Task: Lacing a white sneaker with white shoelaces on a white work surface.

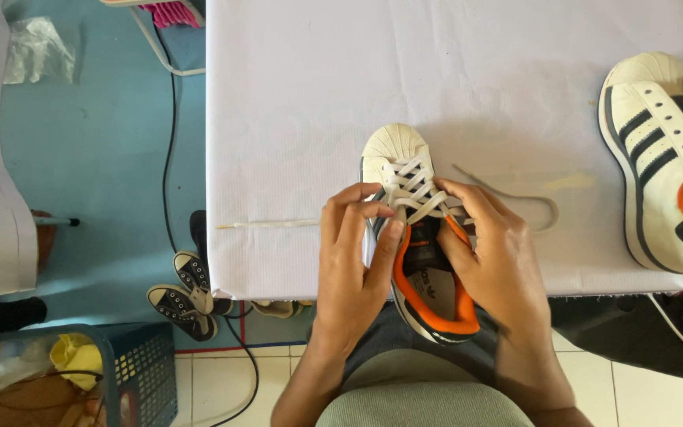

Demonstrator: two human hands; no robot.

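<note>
Head view: both hands' fingers (373,212) pinch the laces (416,190) of the white sneaker (397,146).

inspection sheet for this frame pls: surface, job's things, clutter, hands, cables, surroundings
surface: table under a white cloth, lightly creased.
job's things: white sneaker with orange lining at the near edge, toe pointing away, partly laced; white shoelace ends trail out to both sides.
clutter: second matching sneaker at the right edge, unlaced.
hands: left hand and right hand both pinch the lace at the sneaker's eyelets.
cables: black cable runs down the floor left of the table; another near the lower right corner.
surroundings: blue floor, black canvas shoes under the table edge, blue basket with a yellow item, clear plastic bag.
</note>
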